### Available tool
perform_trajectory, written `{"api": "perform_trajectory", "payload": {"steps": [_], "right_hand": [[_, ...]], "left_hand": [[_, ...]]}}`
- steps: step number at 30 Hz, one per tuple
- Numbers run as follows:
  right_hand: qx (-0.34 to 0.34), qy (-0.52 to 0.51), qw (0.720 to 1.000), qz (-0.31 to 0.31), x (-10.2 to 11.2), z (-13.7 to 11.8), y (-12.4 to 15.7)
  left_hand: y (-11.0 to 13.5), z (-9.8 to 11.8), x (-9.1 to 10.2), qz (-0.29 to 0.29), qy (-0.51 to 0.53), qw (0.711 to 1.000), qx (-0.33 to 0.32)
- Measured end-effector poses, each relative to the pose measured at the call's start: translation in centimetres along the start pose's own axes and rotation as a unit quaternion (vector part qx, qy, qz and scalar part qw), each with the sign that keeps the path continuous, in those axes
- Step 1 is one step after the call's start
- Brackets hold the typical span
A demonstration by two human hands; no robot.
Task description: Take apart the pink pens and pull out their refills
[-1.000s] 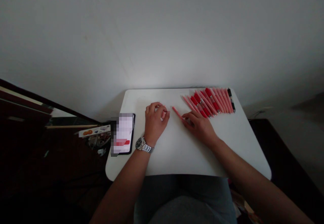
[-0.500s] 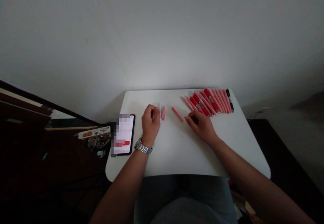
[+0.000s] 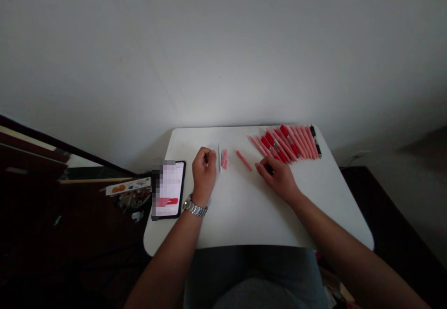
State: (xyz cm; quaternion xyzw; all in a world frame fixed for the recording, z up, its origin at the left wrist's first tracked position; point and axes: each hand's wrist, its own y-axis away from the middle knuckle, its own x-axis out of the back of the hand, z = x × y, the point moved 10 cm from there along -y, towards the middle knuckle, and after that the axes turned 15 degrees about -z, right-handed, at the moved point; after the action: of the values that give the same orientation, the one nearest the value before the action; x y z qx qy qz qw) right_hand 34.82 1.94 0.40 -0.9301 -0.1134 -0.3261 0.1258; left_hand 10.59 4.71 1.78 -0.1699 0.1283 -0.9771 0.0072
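My left hand [image 3: 204,171], a metal watch on its wrist, rests with curled fingers on the white table [image 3: 240,220]; nothing shows in it. Just right of it lies a thin white pen refill [image 3: 220,158], apart from the fingers. Beside that are small pink pen parts [image 3: 225,159]. A pink pen barrel [image 3: 243,160] lies slantwise between my hands. My right hand [image 3: 277,178] is closed too, its thumb and forefinger near the barrel's lower end, with nothing visible in the grip. Its knuckles are close to a row of pink, red and black pens [image 3: 289,143].
A phone [image 3: 170,190] with a lit screen lies at the table's left edge. A plain wall [image 3: 223,66] rises behind the table. On the left, below table height, is a white printed strip [image 3: 128,185] among clutter.
My left hand has drawn slightly left, away from the white refill, which now lies fully in view. The right hand keeps about the same place, and the view has shifted a little.
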Motion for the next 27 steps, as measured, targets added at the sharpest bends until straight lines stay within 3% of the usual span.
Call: {"api": "perform_trajectory", "payload": {"steps": [11, 27], "right_hand": [[0.004, 0.039, 0.999, 0.011, 0.2, 0.0, 0.1], [0.035, 0.226, 0.974, -0.010, -1.5, -1.5, -0.8]], "left_hand": [[0.0, 0.2, 0.1, 0.007, 0.004, 1.000, 0.000], [0.2, 0.9, -1.1, -0.037, -0.043, 0.998, -0.033]]}}
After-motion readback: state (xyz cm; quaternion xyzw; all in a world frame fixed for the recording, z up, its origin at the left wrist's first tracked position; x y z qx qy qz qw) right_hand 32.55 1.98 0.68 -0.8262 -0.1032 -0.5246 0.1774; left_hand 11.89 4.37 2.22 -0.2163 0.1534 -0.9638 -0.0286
